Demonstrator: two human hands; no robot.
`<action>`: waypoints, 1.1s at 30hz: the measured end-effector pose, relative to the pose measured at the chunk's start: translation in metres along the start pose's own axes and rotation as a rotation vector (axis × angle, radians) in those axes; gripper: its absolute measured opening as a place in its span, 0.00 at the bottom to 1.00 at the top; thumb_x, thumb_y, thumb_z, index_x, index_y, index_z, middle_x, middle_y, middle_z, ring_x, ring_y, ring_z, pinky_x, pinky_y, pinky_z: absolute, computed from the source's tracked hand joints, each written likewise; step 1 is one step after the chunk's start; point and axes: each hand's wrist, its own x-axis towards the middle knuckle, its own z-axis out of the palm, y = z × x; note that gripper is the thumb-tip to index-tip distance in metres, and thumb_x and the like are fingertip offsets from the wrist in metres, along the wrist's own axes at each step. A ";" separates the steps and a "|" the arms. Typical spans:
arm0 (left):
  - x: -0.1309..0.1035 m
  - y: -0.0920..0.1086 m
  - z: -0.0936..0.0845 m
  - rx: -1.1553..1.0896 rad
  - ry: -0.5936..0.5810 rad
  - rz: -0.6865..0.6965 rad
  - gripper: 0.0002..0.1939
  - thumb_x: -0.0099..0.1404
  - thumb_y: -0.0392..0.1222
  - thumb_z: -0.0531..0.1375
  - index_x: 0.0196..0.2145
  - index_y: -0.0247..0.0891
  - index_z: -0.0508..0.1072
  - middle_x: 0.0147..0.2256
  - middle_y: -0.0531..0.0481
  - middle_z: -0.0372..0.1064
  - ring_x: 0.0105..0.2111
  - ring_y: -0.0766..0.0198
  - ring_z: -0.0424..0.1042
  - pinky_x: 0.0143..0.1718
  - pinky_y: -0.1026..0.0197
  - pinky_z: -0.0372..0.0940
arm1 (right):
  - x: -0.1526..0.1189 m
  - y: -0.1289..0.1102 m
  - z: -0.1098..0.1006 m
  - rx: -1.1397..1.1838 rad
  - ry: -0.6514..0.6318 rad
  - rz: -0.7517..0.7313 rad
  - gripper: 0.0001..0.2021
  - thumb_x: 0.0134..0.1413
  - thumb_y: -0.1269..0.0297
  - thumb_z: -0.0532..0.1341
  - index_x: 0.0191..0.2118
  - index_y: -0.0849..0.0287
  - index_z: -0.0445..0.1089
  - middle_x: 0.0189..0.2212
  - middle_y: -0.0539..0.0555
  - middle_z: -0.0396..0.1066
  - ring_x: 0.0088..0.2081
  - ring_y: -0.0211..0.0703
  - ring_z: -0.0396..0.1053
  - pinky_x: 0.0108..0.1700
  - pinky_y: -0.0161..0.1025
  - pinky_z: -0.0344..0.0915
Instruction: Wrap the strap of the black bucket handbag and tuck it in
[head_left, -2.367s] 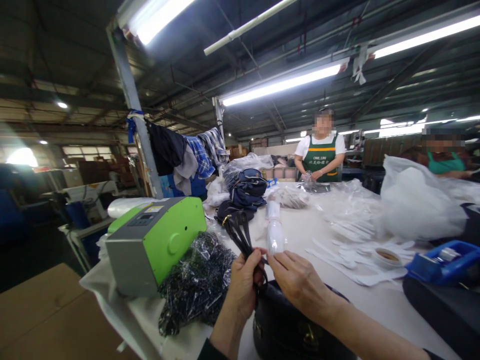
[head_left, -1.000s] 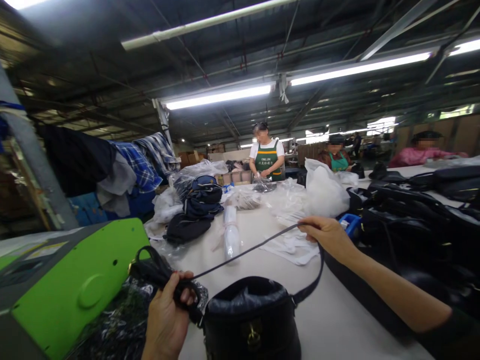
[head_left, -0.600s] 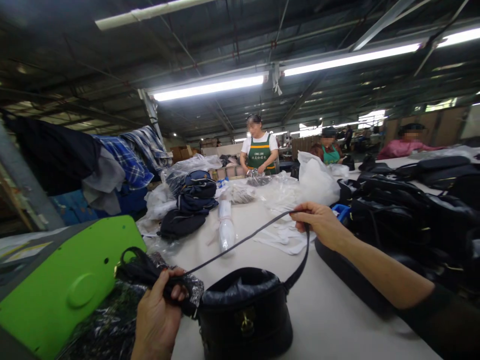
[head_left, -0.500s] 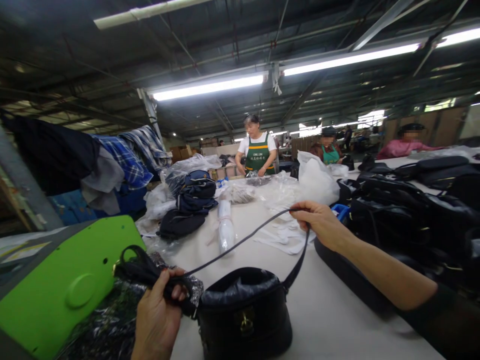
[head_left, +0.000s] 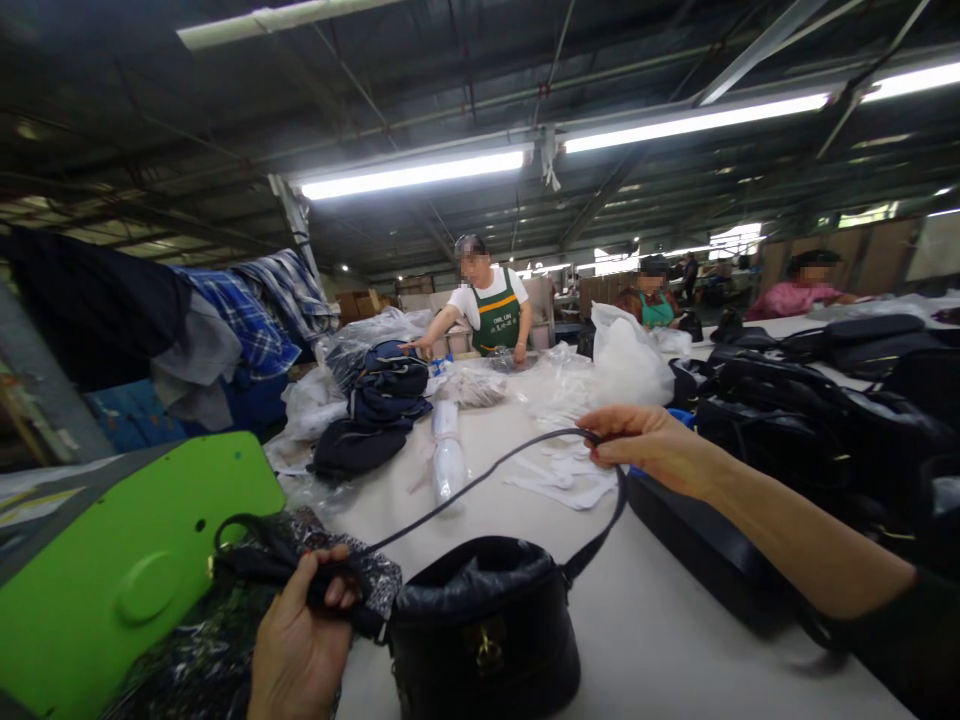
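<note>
A small black handbag (head_left: 484, 640) stands on the white table in front of me, its top open and grey-white plastic stuffing showing inside. A gold-coloured clasp (head_left: 487, 650) sits on its front. My right hand (head_left: 641, 450) pinches the bag's long black shoulder strap (head_left: 469, 490) and holds it up in an arc above the bag. My left hand (head_left: 307, 625), left of the bag, is closed around a gathered bundle of black strap (head_left: 262, 560) with a loop sticking out to the left.
A green machine cover (head_left: 142, 570) stands at the left, beside black crinkled plastic (head_left: 199, 640). Dark blue bags (head_left: 386, 390) are stacked further back. White strips (head_left: 562, 475) and a clear-wrapped roll (head_left: 448, 455) lie mid-table. Black bags (head_left: 795, 430) pile up at right. Co-worker (head_left: 495, 310) stands opposite.
My right hand has lowered slightly with the strap, and the strap curves more loosely. My left hand has shifted a little left and down. The co-worker opposite has reached toward the blue bags.
</note>
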 end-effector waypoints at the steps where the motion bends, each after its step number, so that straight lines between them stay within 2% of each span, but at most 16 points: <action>1: 0.000 0.000 0.000 -0.001 -0.003 -0.002 0.07 0.55 0.32 0.55 0.21 0.33 0.67 0.23 0.51 0.66 0.14 0.73 0.53 0.13 0.71 0.55 | -0.001 0.002 0.003 -0.121 0.064 -0.082 0.17 0.29 0.67 0.68 0.34 0.59 0.73 0.25 0.50 0.73 0.26 0.39 0.69 0.32 0.37 0.67; 4: 0.004 -0.001 -0.006 0.000 -0.030 0.011 0.04 0.53 0.34 0.57 0.22 0.34 0.66 0.24 0.51 0.66 0.15 0.73 0.52 0.15 0.71 0.55 | -0.001 0.012 0.010 -0.602 0.309 -0.438 0.07 0.40 0.68 0.62 0.31 0.59 0.72 0.27 0.52 0.73 0.28 0.41 0.70 0.33 0.38 0.67; 6: 0.006 -0.002 -0.010 0.006 -0.046 0.023 0.04 0.52 0.35 0.59 0.22 0.34 0.66 0.25 0.51 0.66 0.16 0.73 0.53 0.15 0.71 0.56 | 0.000 0.020 0.011 -0.905 0.437 -0.644 0.07 0.46 0.71 0.57 0.31 0.59 0.72 0.28 0.53 0.73 0.28 0.42 0.70 0.33 0.38 0.66; 8: 0.007 -0.002 -0.012 0.001 -0.039 0.029 0.03 0.52 0.35 0.58 0.23 0.34 0.67 0.25 0.50 0.67 0.16 0.73 0.53 0.16 0.70 0.56 | 0.003 0.026 0.012 -1.112 0.506 -0.767 0.10 0.49 0.74 0.53 0.34 0.60 0.71 0.29 0.55 0.72 0.30 0.43 0.71 0.33 0.37 0.66; 11: 0.006 -0.001 -0.012 -0.020 -0.014 0.023 0.03 0.53 0.35 0.58 0.23 0.34 0.67 0.26 0.50 0.67 0.16 0.72 0.52 0.15 0.71 0.55 | 0.007 0.031 0.012 -1.250 0.547 -0.869 0.12 0.53 0.75 0.51 0.36 0.61 0.71 0.32 0.56 0.71 0.35 0.45 0.70 0.36 0.37 0.66; 13: 0.005 -0.001 -0.012 -0.026 -0.010 0.011 0.03 0.53 0.34 0.57 0.23 0.34 0.67 0.25 0.50 0.67 0.16 0.72 0.52 0.15 0.71 0.56 | 0.009 0.032 0.014 -1.236 0.540 -0.869 0.13 0.54 0.74 0.50 0.38 0.61 0.70 0.34 0.57 0.70 0.36 0.44 0.70 0.38 0.37 0.67; 17: 0.003 -0.002 -0.012 -0.017 -0.022 -0.007 0.04 0.54 0.35 0.58 0.23 0.34 0.67 0.25 0.51 0.67 0.17 0.72 0.53 0.16 0.70 0.56 | 0.012 0.031 0.020 -1.057 0.486 -0.773 0.15 0.53 0.75 0.48 0.42 0.62 0.69 0.37 0.59 0.69 0.36 0.45 0.71 0.38 0.39 0.68; 22: 0.007 -0.004 -0.017 0.010 -0.059 0.009 0.06 0.56 0.38 0.59 0.25 0.34 0.67 0.26 0.51 0.66 0.17 0.72 0.52 0.17 0.70 0.56 | 0.015 0.027 0.029 -0.944 0.448 -0.749 0.14 0.50 0.76 0.47 0.39 0.61 0.67 0.31 0.54 0.70 0.26 0.37 0.71 0.32 0.34 0.68; 27: 0.007 -0.005 -0.019 -0.053 -0.076 -0.043 0.07 0.58 0.37 0.59 0.25 0.33 0.67 0.26 0.50 0.66 0.17 0.72 0.53 0.17 0.70 0.57 | 0.017 0.021 0.038 -0.821 0.434 -0.693 0.14 0.48 0.72 0.47 0.36 0.62 0.67 0.26 0.53 0.70 0.22 0.38 0.70 0.29 0.36 0.68; 30: 0.005 -0.006 -0.018 -0.097 -0.055 -0.031 0.06 0.59 0.36 0.58 0.25 0.33 0.67 0.26 0.50 0.66 0.17 0.73 0.53 0.17 0.70 0.57 | 0.017 0.018 0.039 -0.774 0.437 -0.608 0.15 0.47 0.70 0.47 0.36 0.62 0.68 0.25 0.53 0.71 0.22 0.39 0.70 0.30 0.38 0.68; 33: 0.004 -0.008 -0.017 -0.113 -0.069 -0.001 0.06 0.58 0.37 0.59 0.25 0.33 0.67 0.26 0.50 0.66 0.16 0.73 0.54 0.16 0.70 0.57 | 0.018 0.019 0.040 -0.799 0.438 -0.600 0.15 0.45 0.69 0.47 0.36 0.61 0.69 0.27 0.54 0.73 0.26 0.42 0.72 0.33 0.40 0.68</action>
